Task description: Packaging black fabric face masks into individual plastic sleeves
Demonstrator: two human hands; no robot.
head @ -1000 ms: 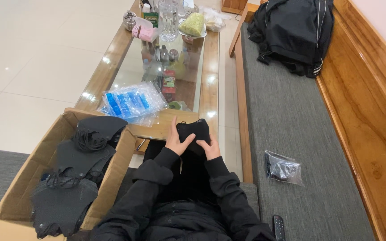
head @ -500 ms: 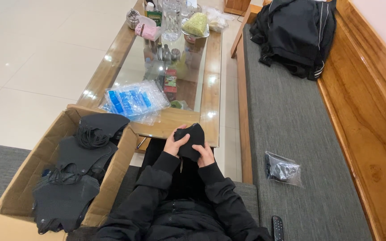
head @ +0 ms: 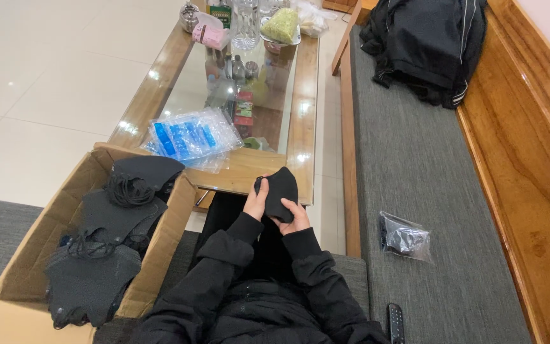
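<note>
Black soft cloth mask (head: 279,191), lying flatter a moment ago, is now folded small in the middle of the frame, gripped by both the left hand (head: 257,202) and right hand (head: 294,218).

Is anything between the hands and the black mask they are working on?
No. Both hands grip the black mask directly: the left hand on its left edge, the right hand beneath its lower right. It is held up before the glass-topped table, with nothing visible wedged between.
</note>
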